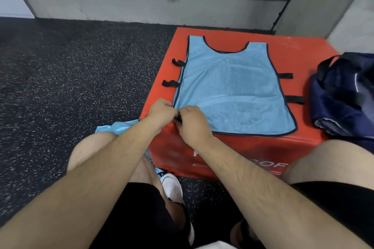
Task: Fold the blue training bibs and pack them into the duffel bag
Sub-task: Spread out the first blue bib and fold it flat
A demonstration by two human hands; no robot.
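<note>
A light blue mesh bib [234, 89] with dark trim lies flat on the red padded box [299, 52], neck hole away from me, black straps sticking out on both sides. My left hand [160, 112] and my right hand [193, 121] meet at the bib's near left corner, fingers curled, pinching its edge and a black strap there. A second blue bib [117, 127] lies across my left knee, mostly hidden by my arm. The navy duffel bag [344, 95] sits at the box's right end, open and slumped.
Dark speckled rubber floor [70, 66] spreads to the left. A grey wall [141, 2] with a rail runs behind the box. My knees flank the box's front face, and a white shoe [172, 187] rests on the floor between them.
</note>
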